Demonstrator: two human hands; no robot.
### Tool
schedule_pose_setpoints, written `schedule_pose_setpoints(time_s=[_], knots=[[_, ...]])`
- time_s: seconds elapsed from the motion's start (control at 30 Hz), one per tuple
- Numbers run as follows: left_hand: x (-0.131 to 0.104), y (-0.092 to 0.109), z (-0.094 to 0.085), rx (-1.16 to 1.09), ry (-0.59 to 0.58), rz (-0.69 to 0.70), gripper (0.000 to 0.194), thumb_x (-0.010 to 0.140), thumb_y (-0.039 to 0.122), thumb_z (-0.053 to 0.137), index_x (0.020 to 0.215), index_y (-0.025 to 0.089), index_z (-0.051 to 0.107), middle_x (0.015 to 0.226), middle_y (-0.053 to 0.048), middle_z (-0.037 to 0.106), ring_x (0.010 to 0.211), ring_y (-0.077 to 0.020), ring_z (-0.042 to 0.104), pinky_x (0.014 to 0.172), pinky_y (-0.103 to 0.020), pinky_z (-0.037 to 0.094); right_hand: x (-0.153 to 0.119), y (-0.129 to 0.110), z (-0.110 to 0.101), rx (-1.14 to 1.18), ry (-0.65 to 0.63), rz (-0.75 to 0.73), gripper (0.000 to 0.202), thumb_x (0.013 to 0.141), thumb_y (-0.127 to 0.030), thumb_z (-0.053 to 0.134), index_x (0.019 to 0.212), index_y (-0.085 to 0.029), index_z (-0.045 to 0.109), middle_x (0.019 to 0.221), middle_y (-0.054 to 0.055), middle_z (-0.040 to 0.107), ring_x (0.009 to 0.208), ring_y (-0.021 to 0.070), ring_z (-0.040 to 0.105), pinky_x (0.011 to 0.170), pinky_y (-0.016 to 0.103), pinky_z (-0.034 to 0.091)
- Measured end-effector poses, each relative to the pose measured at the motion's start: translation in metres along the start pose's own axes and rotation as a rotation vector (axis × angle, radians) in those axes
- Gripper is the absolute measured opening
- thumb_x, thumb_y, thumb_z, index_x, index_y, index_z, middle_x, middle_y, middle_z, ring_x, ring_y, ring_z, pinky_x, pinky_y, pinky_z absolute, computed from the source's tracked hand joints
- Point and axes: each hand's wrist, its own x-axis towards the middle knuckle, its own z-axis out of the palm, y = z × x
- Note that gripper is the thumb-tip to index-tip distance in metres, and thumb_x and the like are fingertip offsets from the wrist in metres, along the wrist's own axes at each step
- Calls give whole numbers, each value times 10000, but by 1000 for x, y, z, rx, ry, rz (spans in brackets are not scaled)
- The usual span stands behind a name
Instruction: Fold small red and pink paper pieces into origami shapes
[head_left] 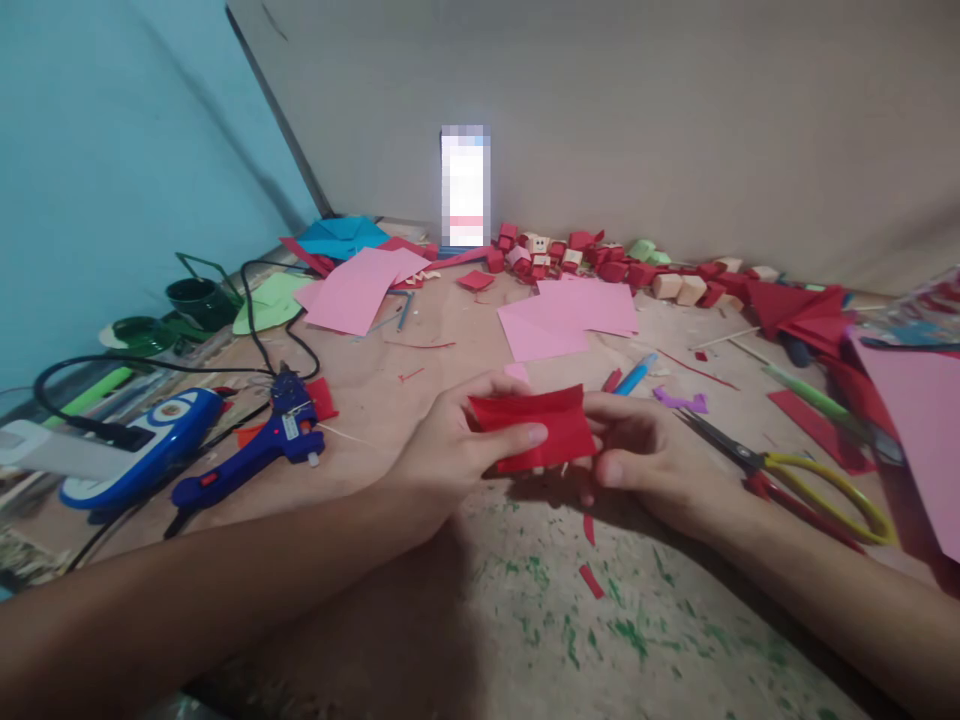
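Note:
A small creased piece of red paper [566, 425] is held above the middle of the table. My left hand [465, 430] grips it from the left, thumb lying across its front and the other fingers behind. At the paper's right edge is my right hand [637, 450], its fingers curled round that edge and partly hidden behind it, the thumb pointing left just below. Scissors [757, 462] with yellow and red handles lie to the right of my right hand. A blue glue gun [262, 450] rests on the left.
Pink sheets [555, 320] lie farther back on the table [540, 620]. Behind them are small red and cream paper blocks [615, 262] and an upright phone [465, 188]. A blue-and-white power strip [161, 445] with black cables is at left; a green cutter [825, 400] is at right.

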Motion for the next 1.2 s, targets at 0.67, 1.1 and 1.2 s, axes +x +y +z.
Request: schedule_pose_setpoints(time_s=[0.67, 1.1, 1.2], knots=[[-2, 4, 4, 6, -92, -14, 372, 683, 223, 918, 958, 127, 687, 833, -37, 760, 686, -153, 716, 662, -263, 598, 1, 3, 4, 58, 125, 34, 264, 721, -319, 926, 903, -182, 791, 740, 17, 714, 575, 95, 605, 588, 226, 498], [-1, -2, 9, 183, -110, 73, 353, 647, 59, 860, 909, 147, 639, 859, 18, 699, 798, -101, 660, 729, -200, 518, 5, -2, 20, -276, 284, 22, 252, 744, -357, 894, 740, -162, 734, 689, 24, 685, 608, 119, 567, 557, 243, 417], [0, 0, 6, 110, -100, 26, 403, 631, 77, 875, 940, 144, 625, 844, 15, 702, 731, -92, 644, 674, -196, 502, 3, -3, 17, -196, 210, 40, 238, 746, -342, 894, 826, -169, 751, 617, -12, 623, 546, 101, 497, 526, 242, 376]])
